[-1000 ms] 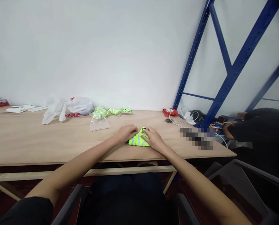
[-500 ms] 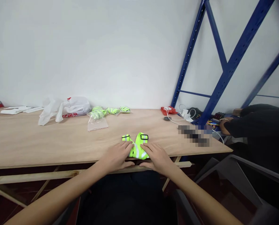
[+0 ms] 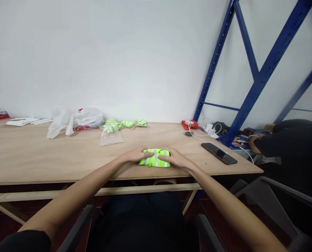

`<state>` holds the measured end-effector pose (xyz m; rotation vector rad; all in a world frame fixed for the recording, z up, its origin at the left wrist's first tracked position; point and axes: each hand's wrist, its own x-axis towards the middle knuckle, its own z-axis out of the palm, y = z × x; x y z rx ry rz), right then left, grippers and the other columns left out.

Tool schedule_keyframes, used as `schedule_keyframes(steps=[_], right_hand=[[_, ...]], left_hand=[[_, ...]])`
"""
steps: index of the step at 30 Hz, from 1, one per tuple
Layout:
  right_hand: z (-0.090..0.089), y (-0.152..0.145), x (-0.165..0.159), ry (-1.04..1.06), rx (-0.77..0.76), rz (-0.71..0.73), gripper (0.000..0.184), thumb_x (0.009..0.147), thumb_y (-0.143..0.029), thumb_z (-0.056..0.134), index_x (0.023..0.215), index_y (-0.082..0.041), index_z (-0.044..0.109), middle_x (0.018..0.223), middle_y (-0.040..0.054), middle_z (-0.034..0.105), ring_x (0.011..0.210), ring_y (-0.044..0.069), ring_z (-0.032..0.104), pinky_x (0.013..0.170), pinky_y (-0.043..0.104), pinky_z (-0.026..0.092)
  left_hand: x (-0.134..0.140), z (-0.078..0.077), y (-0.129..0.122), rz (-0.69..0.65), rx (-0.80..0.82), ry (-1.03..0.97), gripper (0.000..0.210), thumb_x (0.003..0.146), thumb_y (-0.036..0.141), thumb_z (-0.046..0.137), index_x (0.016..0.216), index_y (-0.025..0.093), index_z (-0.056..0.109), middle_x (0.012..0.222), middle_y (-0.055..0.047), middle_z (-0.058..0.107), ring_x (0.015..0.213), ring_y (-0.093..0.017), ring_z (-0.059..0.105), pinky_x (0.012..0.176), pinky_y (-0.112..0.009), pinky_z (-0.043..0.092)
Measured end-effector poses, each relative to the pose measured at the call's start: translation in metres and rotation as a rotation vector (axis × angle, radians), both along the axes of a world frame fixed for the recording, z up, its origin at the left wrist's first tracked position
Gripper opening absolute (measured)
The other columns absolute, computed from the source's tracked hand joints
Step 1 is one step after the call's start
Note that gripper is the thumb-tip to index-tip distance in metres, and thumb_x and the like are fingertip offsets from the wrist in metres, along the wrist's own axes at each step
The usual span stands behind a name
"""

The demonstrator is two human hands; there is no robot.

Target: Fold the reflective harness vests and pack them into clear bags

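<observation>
A neon-yellow reflective strap with silver-grey stripes lies bundled into a compact roll on the wooden table, a little in from its front edge. My left hand grips the bundle's left end, thumb laid over the front. On the other end, my right hand holds it the same way, thumb pointing inward. The fingers of both hands are mostly hidden behind the bundle. Farther back, a clear plastic bag has similar yellow striped material in it, with two smaller yellow striped bundles to its right.
A white plastic bag with red print stands by the wall. At right are a black phone, white cables, a red item and a blue metal rack. Another person's arm reaches in beyond the rack.
The strap has gone from a loose shape with its black buckles showing to a compact roll. Both hands have moved away from the table's front edge and now hold its ends.
</observation>
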<state>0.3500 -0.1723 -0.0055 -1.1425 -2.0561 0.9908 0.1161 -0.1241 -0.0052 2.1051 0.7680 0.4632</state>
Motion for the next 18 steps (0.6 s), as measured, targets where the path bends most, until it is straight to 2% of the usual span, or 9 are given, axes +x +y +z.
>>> schedule_keyframes(steps=[2, 6, 10, 13, 18], right_hand=[[-0.003, 0.009, 0.003, -0.011, -0.008, 0.007, 0.038, 0.083, -0.054, 0.066, 0.091, -0.016, 0.067, 0.086, 0.0032, 0.069, 0.073, 0.018, 0.060, 0.063, 0.028, 0.047], [-0.014, 0.023, 0.010, -0.127, 0.126, -0.117, 0.036, 0.088, -0.051, 0.061, 0.101, -0.017, 0.066, 0.100, 0.0070, 0.069, 0.090, 0.022, 0.062, 0.077, 0.032, 0.050], [-0.017, 0.030, 0.010, -0.263, 0.197, -0.152, 0.037, 0.090, -0.049, 0.058, 0.104, -0.017, 0.067, 0.107, 0.0096, 0.069, 0.099, 0.025, 0.061, 0.088, 0.036, 0.048], [-0.013, 0.029, 0.007, -0.287, 0.195, -0.135, 0.036, 0.090, -0.050, 0.057, 0.098, -0.017, 0.070, 0.102, 0.0092, 0.071, 0.092, 0.025, 0.063, 0.083, 0.035, 0.048], [-0.006, 0.026, 0.004, -0.270, 0.190, -0.130, 0.037, 0.086, -0.053, 0.059, 0.082, -0.018, 0.070, 0.080, 0.0044, 0.070, 0.073, 0.021, 0.060, 0.065, 0.029, 0.045]], left_hand=[[0.000, -0.005, 0.008, 0.089, -0.001, 0.035, 0.055, 0.079, 0.071, 0.057, 0.088, 0.017, 0.065, 0.080, -0.003, 0.067, 0.069, -0.019, 0.057, 0.058, -0.027, 0.040], [0.000, -0.015, 0.017, 0.312, 0.176, 0.060, 0.056, 0.078, 0.067, 0.060, 0.102, 0.017, 0.061, 0.097, -0.006, 0.070, 0.085, -0.022, 0.062, 0.067, -0.028, 0.045], [0.001, -0.016, 0.015, 0.331, 0.315, 0.047, 0.041, 0.083, 0.056, 0.058, 0.097, 0.018, 0.065, 0.099, -0.007, 0.072, 0.087, -0.023, 0.064, 0.073, -0.030, 0.047], [0.003, -0.015, 0.006, 0.340, 0.386, 0.042, 0.036, 0.089, 0.049, 0.052, 0.092, 0.018, 0.070, 0.095, -0.007, 0.075, 0.086, -0.023, 0.065, 0.076, -0.031, 0.047], [0.006, -0.022, -0.007, 0.402, 0.364, -0.027, 0.043, 0.091, 0.051, 0.048, 0.100, 0.017, 0.072, 0.101, -0.009, 0.075, 0.091, -0.026, 0.067, 0.080, -0.033, 0.048]])
